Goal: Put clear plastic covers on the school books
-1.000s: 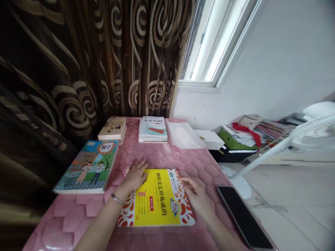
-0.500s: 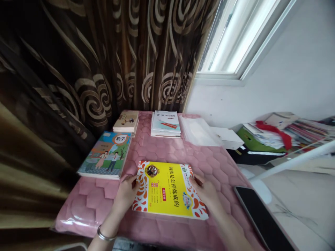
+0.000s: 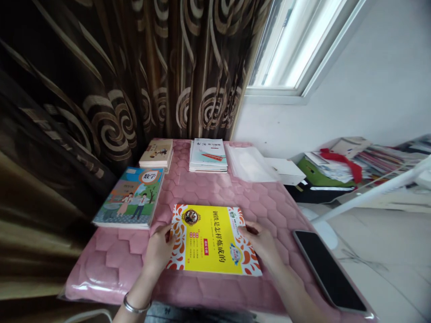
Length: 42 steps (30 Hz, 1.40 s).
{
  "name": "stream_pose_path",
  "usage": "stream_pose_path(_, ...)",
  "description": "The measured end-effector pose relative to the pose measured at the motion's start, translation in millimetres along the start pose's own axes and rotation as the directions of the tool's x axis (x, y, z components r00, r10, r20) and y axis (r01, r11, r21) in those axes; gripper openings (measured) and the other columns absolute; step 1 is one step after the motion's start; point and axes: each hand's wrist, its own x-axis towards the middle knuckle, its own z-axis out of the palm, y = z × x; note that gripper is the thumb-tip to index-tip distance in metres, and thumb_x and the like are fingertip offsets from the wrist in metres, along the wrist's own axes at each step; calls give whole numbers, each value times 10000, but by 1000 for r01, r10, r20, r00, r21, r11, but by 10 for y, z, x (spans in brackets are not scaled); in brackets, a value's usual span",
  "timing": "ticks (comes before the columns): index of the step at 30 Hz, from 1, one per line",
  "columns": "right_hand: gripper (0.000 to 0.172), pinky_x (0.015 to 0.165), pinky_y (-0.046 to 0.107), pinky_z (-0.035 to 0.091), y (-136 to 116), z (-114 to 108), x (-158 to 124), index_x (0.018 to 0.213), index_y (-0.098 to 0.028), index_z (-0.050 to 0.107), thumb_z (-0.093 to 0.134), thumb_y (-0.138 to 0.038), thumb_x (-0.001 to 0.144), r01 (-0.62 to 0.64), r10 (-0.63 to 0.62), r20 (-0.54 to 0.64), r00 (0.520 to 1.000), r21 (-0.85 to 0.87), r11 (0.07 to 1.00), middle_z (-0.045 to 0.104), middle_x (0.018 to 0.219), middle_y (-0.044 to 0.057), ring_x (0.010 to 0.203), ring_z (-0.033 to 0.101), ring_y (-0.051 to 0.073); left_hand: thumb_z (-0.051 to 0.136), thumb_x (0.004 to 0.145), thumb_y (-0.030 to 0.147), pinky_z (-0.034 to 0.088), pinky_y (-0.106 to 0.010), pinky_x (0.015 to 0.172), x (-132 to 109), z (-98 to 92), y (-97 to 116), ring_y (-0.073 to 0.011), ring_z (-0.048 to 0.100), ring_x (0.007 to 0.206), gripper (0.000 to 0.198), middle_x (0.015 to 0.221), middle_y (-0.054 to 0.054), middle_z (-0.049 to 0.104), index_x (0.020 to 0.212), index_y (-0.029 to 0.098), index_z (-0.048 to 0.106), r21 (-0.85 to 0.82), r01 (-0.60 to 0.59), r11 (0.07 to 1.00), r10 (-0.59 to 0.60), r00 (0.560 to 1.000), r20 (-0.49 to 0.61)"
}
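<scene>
A yellow book (image 3: pixel 215 242) with red-and-white patterned ends lies sideways in front of me on the pink quilted table cover (image 3: pixel 188 291). My left hand (image 3: pixel 159 246), with a silver bangle on the wrist, grips the book's left edge. At the opposite edge, my right hand (image 3: pixel 257 242) holds the book with the fingers partly under it and the thumb on top. Beyond the left hand rests a blue-green maths textbook (image 3: pixel 129 197) on other books. Whether the yellow book touches the cover underneath, I cannot tell.
Small tan books (image 3: pixel 156 154) and a stack of white booklets (image 3: pixel 208 154) stand at the back. Clear plastic sleeves (image 3: pixel 252 163) and a white box (image 3: pixel 286 171) are to their right. A dark-screened phone (image 3: pixel 332 271) lies along the right edge. Papers (image 3: pixel 332 168) are piled beyond.
The view has shifted slightly, so everything appears a little further left. Both hands keep their hold on the yellow book's ends, and the book stays in nearly the same place.
</scene>
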Motion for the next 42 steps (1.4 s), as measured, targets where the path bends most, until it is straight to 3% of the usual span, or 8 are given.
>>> stream_pose_path(6, 355, 711, 377, 560, -14, 13, -18, 896, -177, 713, 650, -424, 650, 17, -18, -33, 999, -22, 1000, 747, 878, 82, 799, 703, 275, 535, 794, 168, 503, -280, 854, -9, 16, -40, -197, 671, 945, 323, 1065, -93, 684, 1093, 162, 658, -1, 31, 1000, -31, 999, -9)
stream_pose_path(13, 357, 733, 385, 555, 25, 31, -23, 901, -197, 712, 625, -468, 686, 80, -91, -79, 993, -129, 988, 738, 908, 76, 859, 689, 284, 510, 803, 127, 499, -267, 837, -50, 62, 85, -181, 666, 924, 301, 1048, -92, 671, 1066, 180, 646, 71, 56, 996, -53, 998, -38)
stream_pose_path(21, 287, 749, 364, 550, -84, 46, -2, 818, -187, 680, 549, -425, 724, 166, -193, -88, 977, -249, 954, 703, 915, 115, 790, 685, 248, 513, 822, 236, 511, -316, 846, -13, 95, 107, -229, 670, 924, 316, 1000, -128, 670, 1094, 122, 628, 81, 75, 994, -68, 994, -91)
stream_pose_path(32, 271, 630, 375, 554, -1, 123, 46, 816, -195, 627, 548, -440, 732, 78, -87, -80, 993, -108, 991, 731, 787, 92, 701, 692, 264, 523, 807, 244, 523, -294, 770, 15, 176, 60, -229, 683, 866, 321, 959, -127, 690, 1074, 115, 647, 81, 68, 994, -55, 987, -148)
stream_pose_path(36, 261, 716, 397, 553, -2, 100, 67, 810, -188, 630, 521, -422, 767, 126, -143, -64, 988, -220, 967, 715, 838, 112, 792, 686, 276, 526, 801, 245, 522, -303, 798, 34, 156, 50, -231, 679, 900, 309, 967, -127, 694, 1054, 121, 649, 72, 50, 996, -40, 988, -146)
stream_pose_path(39, 319, 867, 428, 521, -106, 59, -56, 981, -173, 646, 497, -399, 811, 246, -276, -49, 960, -327, 912, 677, 1049, 142, 977, 650, 283, 550, 778, 281, 526, -322, 814, 42, 108, 43, -241, 675, 915, 304, 978, -117, 696, 1031, 145, 650, 36, 34, 999, -29, 992, -125)
stream_pose_path(40, 346, 928, 434, 493, -158, 45, -133, 1057, -179, 641, 496, -392, 825, 304, -331, -14, 944, -364, 881, 646, 1144, 142, 1061, 618, 281, 558, 771, 290, 526, -326, 823, 40, 94, 39, -241, 673, 918, 305, 981, -111, 694, 1028, 155, 650, 26, 33, 999, -30, 993, -114)
stream_pose_path(42, 373, 1024, 441, 427, -271, 23, -323, 1157, -215, 634, 513, -379, 845, 428, -394, 169, 903, -408, 806, 576, 1295, 112, 1209, 526, 274, 561, 766, 309, 523, -332, 846, 26, 82, 33, -237, 668, 929, 306, 988, -100, 688, 1024, 171, 650, 12, 31, 999, -30, 994, -106)
